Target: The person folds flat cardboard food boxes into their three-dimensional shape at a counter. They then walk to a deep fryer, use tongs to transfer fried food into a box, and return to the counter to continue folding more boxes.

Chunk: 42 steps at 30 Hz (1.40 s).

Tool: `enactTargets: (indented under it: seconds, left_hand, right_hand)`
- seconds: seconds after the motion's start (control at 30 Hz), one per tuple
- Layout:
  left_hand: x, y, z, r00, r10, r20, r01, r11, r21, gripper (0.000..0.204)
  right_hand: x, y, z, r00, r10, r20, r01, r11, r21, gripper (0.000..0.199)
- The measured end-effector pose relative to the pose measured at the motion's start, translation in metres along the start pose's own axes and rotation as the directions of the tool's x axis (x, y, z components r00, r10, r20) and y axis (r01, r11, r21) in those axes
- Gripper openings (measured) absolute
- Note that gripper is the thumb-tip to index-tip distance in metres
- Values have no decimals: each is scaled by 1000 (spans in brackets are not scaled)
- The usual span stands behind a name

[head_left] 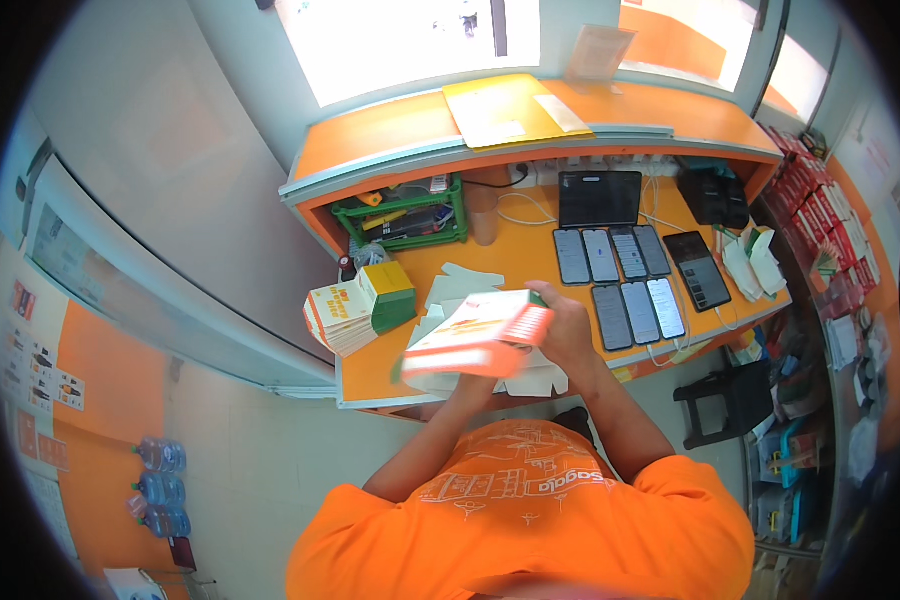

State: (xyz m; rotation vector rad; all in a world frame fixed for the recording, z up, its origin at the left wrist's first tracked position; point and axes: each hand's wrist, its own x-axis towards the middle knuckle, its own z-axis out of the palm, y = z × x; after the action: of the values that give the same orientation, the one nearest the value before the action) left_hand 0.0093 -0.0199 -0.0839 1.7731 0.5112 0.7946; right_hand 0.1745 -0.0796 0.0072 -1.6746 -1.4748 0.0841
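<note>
Hands: the right hand is grasping the right end of a white-and-orange box, fingers bending over its far corner. The left hand is hiding beneath the box; only the left wrist is showing, so whether it is gripping or just supporting, can't tell.

Box is sitting up in front of the chest, over the desk's near edge. Long axis is running crosswise, left end nearer the body, right end slanting away. Right hand is touching its end; left wrist is coming in under the near side, around the middle. Box is blurring a bit, panel detail not readable.

Just beyond and under it, pale flat card pieces are lying on the desk. Off to the left, a fanned printed stack is leaning beside a yellow-and-green box. Right of the right hand, seven phones are lying in two rows, a tablet resting alongside. Farther back, a green tray is holding tools; a yellow folder is lying on the raised ledge.
</note>
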Motion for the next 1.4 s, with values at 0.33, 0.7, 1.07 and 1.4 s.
enactTargets:
  seconds: [0.33, 0.7, 1.07, 1.4]
  left_hand:
    - [31, 70, -9, 830, -468, -304, 286, 824, -489, 21]
    - [37, 60, -43, 903, -321, -286, 235, 926, -295, 20]
    - [19, 20, -32, 946, 76, -315, -42, 993, 114, 36]
    - [3, 48, -31, 983, 110, -150, -128, 985, -118, 38]
  right_hand:
    - [-27, -14, 30, 994, -2, 106, 23, 979, -202, 34]
    - [-7, -11, 12, 939, 302, 166, -345, 806, 480, 19]
    - [1, -27, -6, 988, 96, 122, -147, 839, 523, 11]
    - [0, -30, -2, 971, 173, 166, -240, 657, 715, 15]
